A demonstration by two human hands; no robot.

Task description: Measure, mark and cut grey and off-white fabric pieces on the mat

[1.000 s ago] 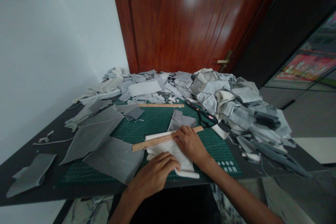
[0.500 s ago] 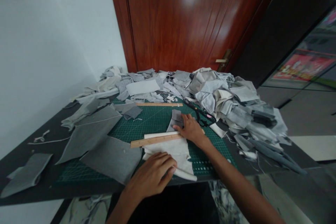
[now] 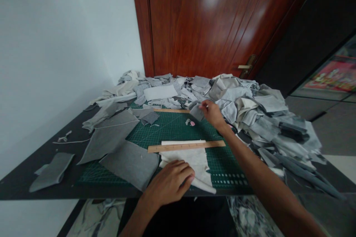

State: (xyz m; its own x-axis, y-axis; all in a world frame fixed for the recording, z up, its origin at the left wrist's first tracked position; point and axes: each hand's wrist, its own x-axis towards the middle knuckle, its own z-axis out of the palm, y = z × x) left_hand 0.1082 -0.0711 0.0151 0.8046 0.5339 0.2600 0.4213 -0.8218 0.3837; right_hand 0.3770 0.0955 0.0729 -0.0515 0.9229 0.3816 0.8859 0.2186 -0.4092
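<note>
I judge the gray fabric scrap [image 3: 196,112] light and limp, best held by edge; right hand [image 3: 213,114] pinches it, left hand [image 3: 172,180] touches cream cloth [image 3: 194,157], grip unclear.

Ruler [image 3: 191,146] on cloth [image 3: 190,156], scraps [image 3: 251,109] bhd & R

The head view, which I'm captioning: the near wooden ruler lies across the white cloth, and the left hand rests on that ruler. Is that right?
Not quite: in the head view, the left hand is at the near part of the white cloth, not on the ruler. The near wooden ruler does lie across the cloth.
</note>
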